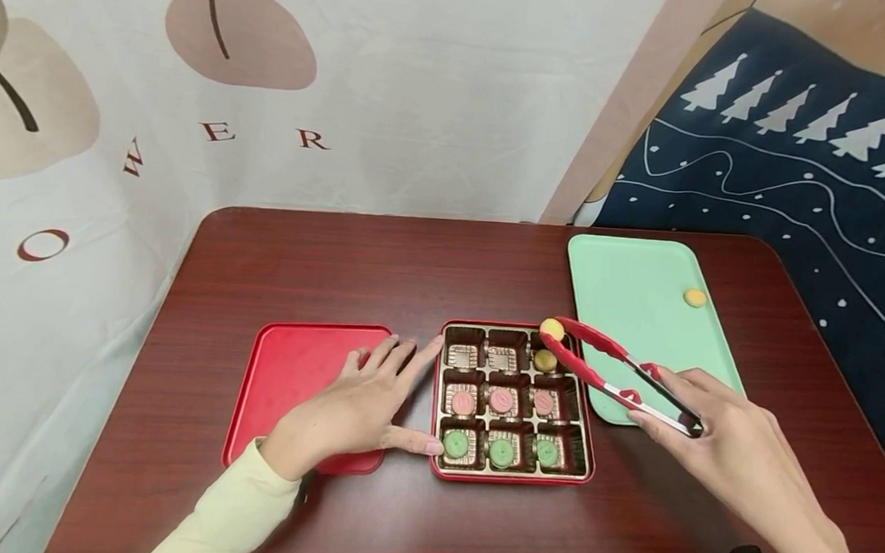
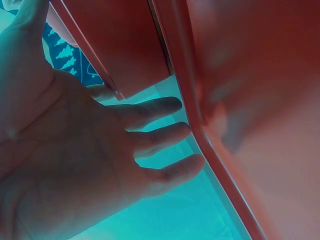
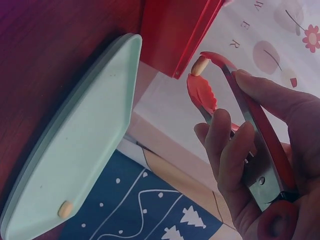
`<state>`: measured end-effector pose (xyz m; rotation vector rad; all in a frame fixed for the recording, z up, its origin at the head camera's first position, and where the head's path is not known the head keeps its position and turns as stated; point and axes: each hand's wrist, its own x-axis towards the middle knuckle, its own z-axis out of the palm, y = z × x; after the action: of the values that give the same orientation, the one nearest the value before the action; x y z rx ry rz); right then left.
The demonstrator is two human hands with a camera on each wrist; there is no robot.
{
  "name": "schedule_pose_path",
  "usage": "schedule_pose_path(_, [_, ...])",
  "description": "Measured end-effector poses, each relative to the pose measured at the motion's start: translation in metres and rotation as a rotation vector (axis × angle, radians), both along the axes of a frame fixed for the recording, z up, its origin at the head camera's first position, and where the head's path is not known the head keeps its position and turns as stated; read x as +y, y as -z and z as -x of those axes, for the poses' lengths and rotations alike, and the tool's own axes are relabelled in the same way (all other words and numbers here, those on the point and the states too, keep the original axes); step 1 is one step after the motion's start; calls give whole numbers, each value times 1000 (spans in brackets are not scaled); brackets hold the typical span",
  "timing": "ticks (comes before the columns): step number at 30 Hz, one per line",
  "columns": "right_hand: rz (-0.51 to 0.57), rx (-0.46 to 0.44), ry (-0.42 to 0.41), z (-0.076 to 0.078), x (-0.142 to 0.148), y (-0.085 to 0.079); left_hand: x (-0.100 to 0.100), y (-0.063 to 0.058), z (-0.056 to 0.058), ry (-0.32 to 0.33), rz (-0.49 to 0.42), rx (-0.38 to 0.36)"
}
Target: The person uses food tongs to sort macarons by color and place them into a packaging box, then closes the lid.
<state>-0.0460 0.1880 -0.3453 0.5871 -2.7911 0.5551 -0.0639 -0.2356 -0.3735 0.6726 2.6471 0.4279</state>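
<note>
In the head view, my right hand grips red-tipped metal tongs. Their tips pinch a small round yellow macaron-like piece above the far right corner of a red box with a divided insert. My left hand is spread, with index finger and thumb at the box's left edge. One yellow piece sits in the back right compartment. Pink pieces fill the middle row, green pieces the front row. The right wrist view shows the pinched piece edge-on.
Left of the box, partly under my left hand, lies a red lid. A mint-green tray stands at the right, bearing another yellow piece. Behind the brown table hangs a printed cloth.
</note>
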Motion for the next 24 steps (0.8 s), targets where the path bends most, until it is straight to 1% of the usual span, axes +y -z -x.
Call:
schedule_pose_path(5, [12,8,-24,-2,-4,-1,-1,0,-1,-4,2,3])
schedule_pose_path(17, [18,-4,-51,-4,-13,-1,-1,-1,-1,-7,-21,8])
schedule_pose_path(24, [8,-51,-40,-6,-18,-1,-1,0,0,-4,-17,0])
